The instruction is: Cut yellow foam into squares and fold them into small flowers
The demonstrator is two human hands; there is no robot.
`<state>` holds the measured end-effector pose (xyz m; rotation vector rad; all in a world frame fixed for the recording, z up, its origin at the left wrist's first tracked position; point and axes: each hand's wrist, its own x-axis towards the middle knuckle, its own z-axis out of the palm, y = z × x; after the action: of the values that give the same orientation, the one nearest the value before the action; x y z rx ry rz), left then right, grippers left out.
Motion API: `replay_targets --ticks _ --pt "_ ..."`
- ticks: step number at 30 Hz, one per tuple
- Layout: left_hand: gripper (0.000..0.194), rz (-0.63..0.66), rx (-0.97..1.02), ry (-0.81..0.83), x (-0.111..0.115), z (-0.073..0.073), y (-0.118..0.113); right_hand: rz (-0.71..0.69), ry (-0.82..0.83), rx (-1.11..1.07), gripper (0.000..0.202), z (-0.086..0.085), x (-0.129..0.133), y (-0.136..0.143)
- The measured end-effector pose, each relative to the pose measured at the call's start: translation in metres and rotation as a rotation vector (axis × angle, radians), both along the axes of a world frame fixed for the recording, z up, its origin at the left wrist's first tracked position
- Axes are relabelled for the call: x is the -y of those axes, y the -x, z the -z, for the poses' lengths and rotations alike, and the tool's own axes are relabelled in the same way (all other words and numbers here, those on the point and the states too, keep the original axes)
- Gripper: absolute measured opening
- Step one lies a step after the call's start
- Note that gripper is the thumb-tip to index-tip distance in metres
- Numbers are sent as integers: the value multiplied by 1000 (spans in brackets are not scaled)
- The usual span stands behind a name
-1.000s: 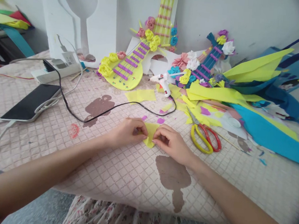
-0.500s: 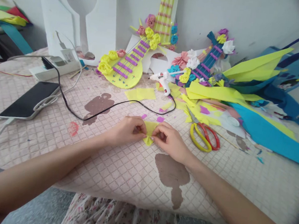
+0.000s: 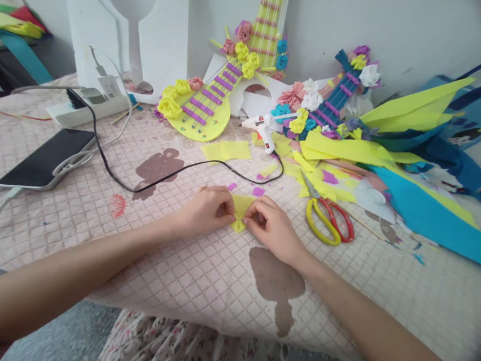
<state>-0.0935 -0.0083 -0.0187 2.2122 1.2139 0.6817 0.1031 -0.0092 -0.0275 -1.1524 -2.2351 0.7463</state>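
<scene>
Between my two hands is a small piece of yellow crepe paper (image 3: 242, 205), gathered and creased at its near edge. My left hand (image 3: 208, 210) pinches its left side between thumb and fingers. On the right side, my right hand (image 3: 271, 224) pinches it the same way. The fingertips of both hands are close together, just above the tablecloth. Small purple scraps (image 3: 258, 192) lie just beyond the paper. To the right of my right hand rest scissors (image 3: 329, 218) with yellow and red handles, their blades pointing away.
A white glue gun (image 3: 264, 133) lies beyond my hands, its black cord (image 3: 190, 168) curving left to a power strip (image 3: 89, 110). A phone (image 3: 49, 157) is at left. Flower-trimmed paper instruments (image 3: 207, 106) stand at the back; blue crepe paper (image 3: 441, 214) spreads at right.
Both hands keep their pinch on the yellow crepe paper, with only tiny finger shifts. The gathered near edge looks slightly more bunched. Nothing else has moved.
</scene>
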Motion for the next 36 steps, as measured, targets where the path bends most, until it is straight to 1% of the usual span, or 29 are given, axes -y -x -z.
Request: replay_targets --ticks 8,17,25,36 --pt "4 -31 -25 12 2 -1 -2 9 -12 6 8 1 2 1" --pt "3 -61 -49 -8 3 1 -4 25 -39 7 10 1 3 4" --pt "4 -62 -54 -52 3 5 -5 37 -41 13 11 1 3 6" --pt "3 -105 -131 -60 6 5 -9 60 -82 24 11 4 4 8"
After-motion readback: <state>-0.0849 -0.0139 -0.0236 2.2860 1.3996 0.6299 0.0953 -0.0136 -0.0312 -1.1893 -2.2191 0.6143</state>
